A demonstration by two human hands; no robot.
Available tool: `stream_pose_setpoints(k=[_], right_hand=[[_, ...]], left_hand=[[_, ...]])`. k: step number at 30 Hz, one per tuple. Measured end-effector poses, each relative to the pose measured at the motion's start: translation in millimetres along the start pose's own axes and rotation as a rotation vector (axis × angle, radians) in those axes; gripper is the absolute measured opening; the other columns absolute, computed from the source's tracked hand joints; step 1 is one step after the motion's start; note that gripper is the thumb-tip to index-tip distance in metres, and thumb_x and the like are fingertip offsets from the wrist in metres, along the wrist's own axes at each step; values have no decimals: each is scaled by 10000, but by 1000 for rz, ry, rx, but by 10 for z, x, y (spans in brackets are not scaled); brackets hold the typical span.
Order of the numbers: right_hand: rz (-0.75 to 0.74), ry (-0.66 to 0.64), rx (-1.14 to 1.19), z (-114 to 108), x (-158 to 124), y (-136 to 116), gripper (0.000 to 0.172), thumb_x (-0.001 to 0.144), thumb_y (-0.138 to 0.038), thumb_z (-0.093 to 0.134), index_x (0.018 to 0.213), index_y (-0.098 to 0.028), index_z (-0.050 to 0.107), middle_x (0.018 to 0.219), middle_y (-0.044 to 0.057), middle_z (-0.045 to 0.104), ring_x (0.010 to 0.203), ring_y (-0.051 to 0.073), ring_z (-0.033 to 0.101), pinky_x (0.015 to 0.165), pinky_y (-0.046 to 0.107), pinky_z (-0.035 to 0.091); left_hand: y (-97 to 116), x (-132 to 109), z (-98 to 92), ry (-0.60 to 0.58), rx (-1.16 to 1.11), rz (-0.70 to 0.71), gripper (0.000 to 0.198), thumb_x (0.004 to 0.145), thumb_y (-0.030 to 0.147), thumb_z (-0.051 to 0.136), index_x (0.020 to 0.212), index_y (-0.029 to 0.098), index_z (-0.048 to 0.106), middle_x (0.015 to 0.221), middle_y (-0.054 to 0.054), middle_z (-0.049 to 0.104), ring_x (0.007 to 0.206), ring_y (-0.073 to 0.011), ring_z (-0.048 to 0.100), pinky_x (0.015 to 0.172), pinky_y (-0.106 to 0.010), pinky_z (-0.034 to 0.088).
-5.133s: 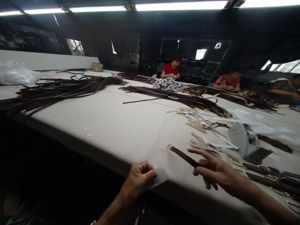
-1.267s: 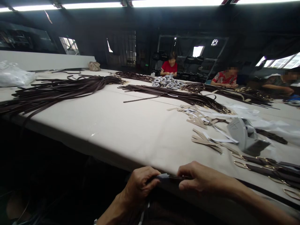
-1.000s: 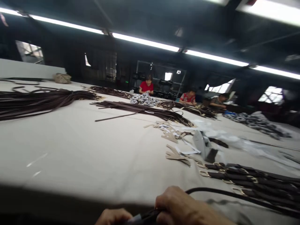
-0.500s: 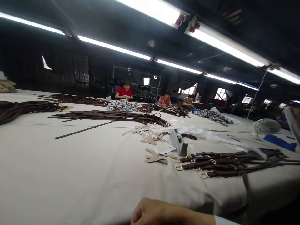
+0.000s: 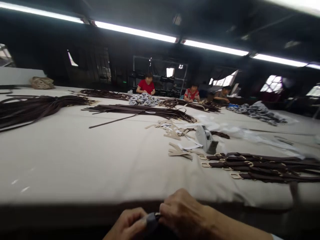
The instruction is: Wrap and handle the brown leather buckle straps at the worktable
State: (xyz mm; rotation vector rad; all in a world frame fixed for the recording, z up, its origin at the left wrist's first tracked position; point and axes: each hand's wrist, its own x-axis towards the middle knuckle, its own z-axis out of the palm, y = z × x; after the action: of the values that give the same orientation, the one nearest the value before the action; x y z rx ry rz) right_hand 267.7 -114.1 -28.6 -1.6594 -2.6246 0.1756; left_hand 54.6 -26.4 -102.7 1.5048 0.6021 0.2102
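Observation:
At the bottom of the view, in front of the table's near edge, my left hand (image 5: 130,224) is closed around a dark grey, wrapped-looking piece (image 5: 151,221). A light, shiny bit shows at that piece's upper end, and its lower part drops out of sight. My right hand (image 5: 180,210) pinches that upper end with thumb and fingers, the back of the hand turned up. Beyond it on the table lie dark brown straps with gold buckles (image 5: 250,165). What exactly the grey piece is cannot be made out.
On the pale table (image 5: 100,160) stands a grey tape dispenser (image 5: 206,139) beside scattered beige strips (image 5: 178,151). Brown strap bundles (image 5: 140,111) lie farther back, with grey coiled items (image 5: 143,99) behind. Three people sit across the table, one a person in red (image 5: 146,87).
The view has swung right and slightly down. My left hand has come into view holding the grey piece, and my right hand now meets it at the piece's end.

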Motion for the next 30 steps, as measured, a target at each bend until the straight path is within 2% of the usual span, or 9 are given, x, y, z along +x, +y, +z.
stream_pose_setpoints(k=[3, 6, 10, 12, 15, 19, 23, 26, 30], right_hand=[[-107, 134, -64, -96, -55, -35, 188, 945, -173, 484, 787, -171, 587, 685, 17, 638, 527, 121, 485, 517, 294, 205], [55, 140, 132, -143, -59, 29, 198, 912, -231, 539, 728, -170, 577, 637, 3, 609, 523, 109, 455, 521, 287, 204], [461, -122, 785, -172, -12, 113, 242, 834, -328, 587, 657, -178, 518, 539, -38, 531, 473, 83, 407, 441, 211, 233], [533, -297, 1121, -176, -4, 140, 200, 831, -347, 569, 729, -179, 534, 559, -36, 576, 419, 73, 413, 386, 179, 255], [450, -371, 1316, -195, -28, 146, 206, 852, -361, 572, 834, -156, 582, 661, -1, 665, 409, 59, 457, 373, 146, 294], [371, -315, 1282, -292, -52, 89, 167, 840, -275, 579, 893, -141, 663, 665, -8, 664, 443, 55, 474, 398, 129, 322], [347, -339, 1190, -407, -20, 55, 136, 792, -268, 649, 850, -155, 698, 623, -29, 631, 472, 71, 466, 416, 151, 324], [233, -210, 797, -428, -17, 67, 125, 833, -296, 665, 823, -176, 700, 618, -34, 611, 519, 85, 478, 461, 188, 292], [-90, 51, 151, -316, -55, 37, 179, 929, -226, 589, 765, -159, 616, 653, -3, 625, 524, 109, 473, 512, 285, 228]], left_hand=[[133, -34, 33, 1, -202, -19, 530, 796, 648, 648, 884, 127, 679, 584, 4, 588, 478, -92, 428, 468, -199, 298], [175, -40, 53, 139, 15, 158, 282, 856, 417, 679, 941, 155, 741, 802, -41, 686, 707, -139, 586, 648, -209, 426], [108, -22, 47, 334, 523, 702, 270, 910, 250, 637, 1161, 169, 692, 930, -83, 709, 796, -168, 648, 739, -232, 482], [97, -23, 41, 406, 644, 849, 278, 911, 212, 633, 1182, 160, 669, 938, -95, 713, 794, -170, 650, 740, -236, 485], [155, -60, 49, 357, 512, 686, 186, 882, 227, 659, 1052, 173, 711, 879, -67, 710, 778, -164, 643, 721, -227, 474], [242, -102, 70, 167, 0, 255, 236, 824, 371, 709, 896, 147, 722, 706, -21, 650, 623, -122, 554, 585, -202, 409], [244, -102, 70, 62, -276, 76, 332, 740, 411, 785, 859, 109, 718, 629, -6, 601, 560, -89, 479, 539, -186, 355], [237, -112, 56, 81, -264, 24, 312, 730, 372, 792, 888, 108, 745, 677, -33, 644, 567, -99, 523, 531, -186, 373], [255, -131, 32, 55, -270, -13, 350, 774, 430, 749, 916, 110, 747, 768, -77, 706, 491, -101, 558, 463, -187, 399]])
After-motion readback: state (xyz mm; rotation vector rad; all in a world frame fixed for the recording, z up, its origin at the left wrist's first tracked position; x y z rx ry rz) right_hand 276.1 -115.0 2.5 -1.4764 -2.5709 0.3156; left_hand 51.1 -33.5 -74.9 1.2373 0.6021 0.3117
